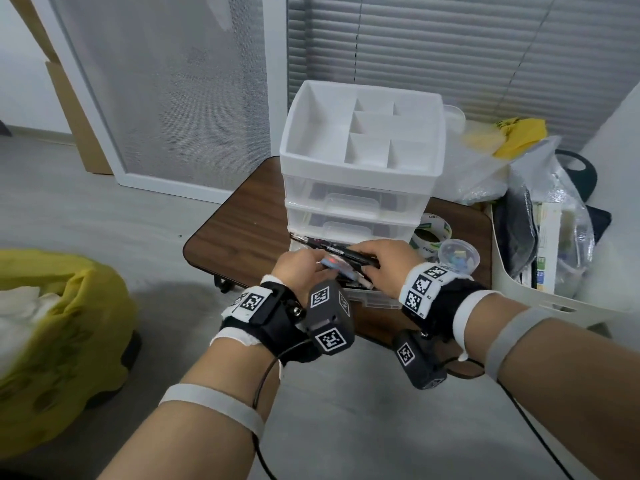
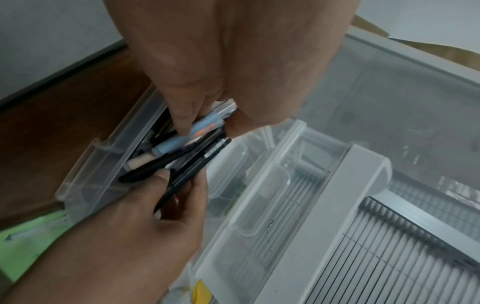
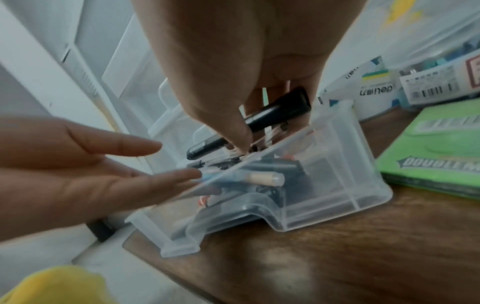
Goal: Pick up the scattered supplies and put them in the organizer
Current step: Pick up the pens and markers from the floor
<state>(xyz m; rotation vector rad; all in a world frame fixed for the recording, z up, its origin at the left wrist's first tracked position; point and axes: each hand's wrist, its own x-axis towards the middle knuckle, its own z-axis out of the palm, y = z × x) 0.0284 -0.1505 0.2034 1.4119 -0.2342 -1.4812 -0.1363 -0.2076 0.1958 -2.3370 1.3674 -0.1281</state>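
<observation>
Clear plastic drawer (image 3: 335, 181), pulled out from the bottom of the white organizer (image 1: 360, 168), sits at centre frame in the head view on the brown wood counter (image 1: 239, 233). Pens (image 3: 262, 176) and markers lie inside it, some with dark barrels, one with a tan end.

Left hand (image 1: 298, 268): in the left wrist view its thumb and fingers (image 2: 182, 117) pinch a light blue pen (image 2: 187, 135) with an orange mark, held over the open drawer. In the right wrist view the same hand appears at left of frame with the other fingers stretched out, their tips at the drawer rim.

Right hand (image 1: 384, 261): fingers curled round a bundle of black pens (image 2: 182, 172); a thick black marker (image 3: 249, 127) shows between thumb and fingers, held above the drawer at upper centre of the right wrist frame.

Organizer: open top tray with dividers, two shut clear drawers beneath it, then the drawer now open.

Right of the organizer in the head view: a roll of tape (image 1: 433, 233) and a small round clear tub (image 1: 459, 254) holding coloured bits, both on the counter. A green flat packet (image 3: 436, 150) lies on the counter at right of the right wrist frame. White bin (image 1: 519, 282) with bags at far right; yellow bag (image 1: 69, 327) on the floor at lower left.
</observation>
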